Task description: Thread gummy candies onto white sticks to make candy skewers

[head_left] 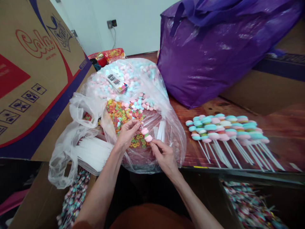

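Observation:
Over the candy pile, my right hand [164,154] is closed in a pinch at the lower end of a candy skewer [146,135]. Pink marshmallow-like pieces with a green gummy ring between them are threaded on it. At its upper end the fingertips of my left hand [130,132] are pinched together; a small pale bit shows beside them. Beneath both hands, gummy rings [119,113] in orange, yellow, green and red lie on clear plastic. Behind them, a large clear bag [152,71] holds pink and blue marshmallow pieces, with a stack of printed cards [117,83] on top.
Finished-looking candy skewers [224,127] lie in a row on the wooden table [181,127] at right. White sticks [94,152] fill a bag at left. A purple bag [214,54] and a cardboard box [40,79] stand behind. Boxes of wrapped skewers [252,203] sit below.

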{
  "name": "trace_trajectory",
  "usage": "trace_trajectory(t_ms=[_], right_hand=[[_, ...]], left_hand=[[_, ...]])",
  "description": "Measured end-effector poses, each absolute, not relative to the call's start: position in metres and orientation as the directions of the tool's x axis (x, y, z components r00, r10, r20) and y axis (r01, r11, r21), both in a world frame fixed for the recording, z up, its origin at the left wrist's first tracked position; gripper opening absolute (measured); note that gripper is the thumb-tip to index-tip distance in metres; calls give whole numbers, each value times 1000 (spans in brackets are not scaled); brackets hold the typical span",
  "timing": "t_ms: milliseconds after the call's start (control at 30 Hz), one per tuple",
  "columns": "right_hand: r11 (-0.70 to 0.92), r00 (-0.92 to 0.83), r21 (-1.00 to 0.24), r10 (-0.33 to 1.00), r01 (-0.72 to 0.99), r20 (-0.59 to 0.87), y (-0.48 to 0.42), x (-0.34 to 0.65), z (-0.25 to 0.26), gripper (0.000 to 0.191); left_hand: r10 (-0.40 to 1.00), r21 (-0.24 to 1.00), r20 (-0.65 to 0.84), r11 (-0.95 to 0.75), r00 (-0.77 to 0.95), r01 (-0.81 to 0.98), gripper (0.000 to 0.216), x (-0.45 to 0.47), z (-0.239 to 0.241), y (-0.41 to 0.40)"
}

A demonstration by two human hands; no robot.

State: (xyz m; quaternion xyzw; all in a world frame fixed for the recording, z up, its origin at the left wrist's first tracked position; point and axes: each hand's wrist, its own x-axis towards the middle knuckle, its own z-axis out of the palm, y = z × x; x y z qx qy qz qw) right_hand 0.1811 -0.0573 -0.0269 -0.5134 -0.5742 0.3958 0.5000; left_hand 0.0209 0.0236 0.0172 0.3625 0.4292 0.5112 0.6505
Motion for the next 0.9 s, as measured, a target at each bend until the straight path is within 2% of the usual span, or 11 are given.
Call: trace_trajectory(t_ms=[133,267,500,800,900], right_hand=[[142,4,-969,989,201,146,-58,182,-29,26],[154,-20,-964,988,218,153,-59,183,-27,26],[287,-13,-901,954,325,300,-61,182,-19,22],[261,80,-892,947,369,310,-61,184,-25,23],[226,91,-906,957,358,275,-59,185,-24,26]], left_hand=[[986,940,-150,166,78,-298,40,19,14,22],[979,926,-189,204,79,-318,39,21,10,20],[946,897,-282,318,157,-307,48,27,12,15],[947,950,-258,285,192,-127,40,39,6,7],[970,975,-186,201,155,-90,33,44,4,22]])
